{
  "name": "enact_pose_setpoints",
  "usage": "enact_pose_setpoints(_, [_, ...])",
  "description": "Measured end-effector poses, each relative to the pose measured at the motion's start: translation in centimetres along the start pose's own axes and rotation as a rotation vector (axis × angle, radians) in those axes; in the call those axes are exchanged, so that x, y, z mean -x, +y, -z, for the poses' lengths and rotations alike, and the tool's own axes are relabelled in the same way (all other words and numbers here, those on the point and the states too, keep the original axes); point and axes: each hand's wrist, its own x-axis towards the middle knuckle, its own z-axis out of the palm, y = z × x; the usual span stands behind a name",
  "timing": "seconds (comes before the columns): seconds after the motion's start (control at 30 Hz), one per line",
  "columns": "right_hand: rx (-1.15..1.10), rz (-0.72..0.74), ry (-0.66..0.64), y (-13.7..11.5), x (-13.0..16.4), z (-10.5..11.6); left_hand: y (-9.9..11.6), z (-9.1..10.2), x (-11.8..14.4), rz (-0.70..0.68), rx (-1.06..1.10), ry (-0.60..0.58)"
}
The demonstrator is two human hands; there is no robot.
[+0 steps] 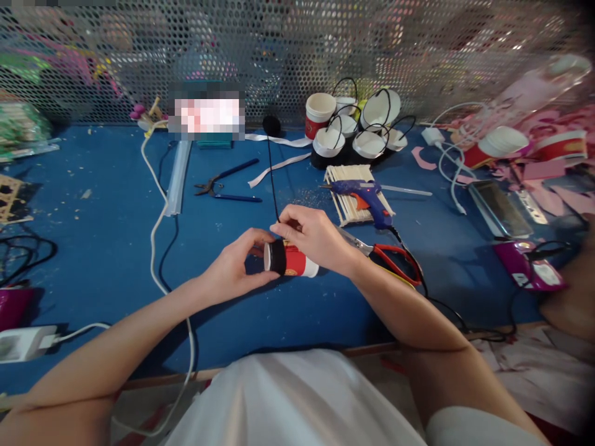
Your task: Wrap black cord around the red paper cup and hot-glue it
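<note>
Blue tabletop [106,248] backed by perforated metal mesh [279,43]. Left hand [235,266] grips the black-wrapped end of a red paper cup [292,260] lying sideways above the table's centre. Right hand [313,238] steadies the cup while pinching a black cord [272,167]; red-handled scissors [390,257] lie just beside it.

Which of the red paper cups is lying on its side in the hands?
The red cup at table centre, held between left hand and right hand, its end wrapped black. The other red cup stands upright at the back.
</note>
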Motion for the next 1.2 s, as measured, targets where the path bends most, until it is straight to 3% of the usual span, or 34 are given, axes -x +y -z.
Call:
enact_pose_setpoints(0.17, [-0.07,-0.04,-0.045,0.1,-0.1,0.0,0.7,0.1,0.1,-0.177,-0.281,-0.098])
enact_pose_setpoints(0.4, [-0.02,-0.04,-0.022,-0.1,0.0,-0.5,1.1,-0.4,0.3,-0.172,-0.369,-0.093])
enact_pose_setpoints(0.53, [0.102,-0.06,0.158,0.1,0.3,1.3,0.8,-0.1,0.2,-0.124,-0.359,-0.021])
enact_pose_setpoints(0.63, [0.172,-0.073,0.393,1.0,1.1,4.3,0.4,0.4,0.1,-0.108,-0.36,0.043])
enact_pose_setpoints(0.73, [0.388,-0.137,0.622,2.7,2.0,7.4,0.0,0.6,0.0,-0.118,-0.39,0.074])
enact_pose_setpoints(0.8, [0.58,-0.243,0.601,4.2,2.7,8.9,-0.3,0.6,-0.1,-0.124,-0.392,0.08])
enact_pose_setpoints(0.97, [0.74,-0.411,0.292,7.8,3.7,9.6,-1.0,0.6,-0.1,-0.126,-0.41,0.082])
enact_pose_setpoints(1.2, [0.667,-0.472,0.376,8.8,3.9,8.8,-1.3,0.8,-0.3,-0.11,-0.45,0.091])
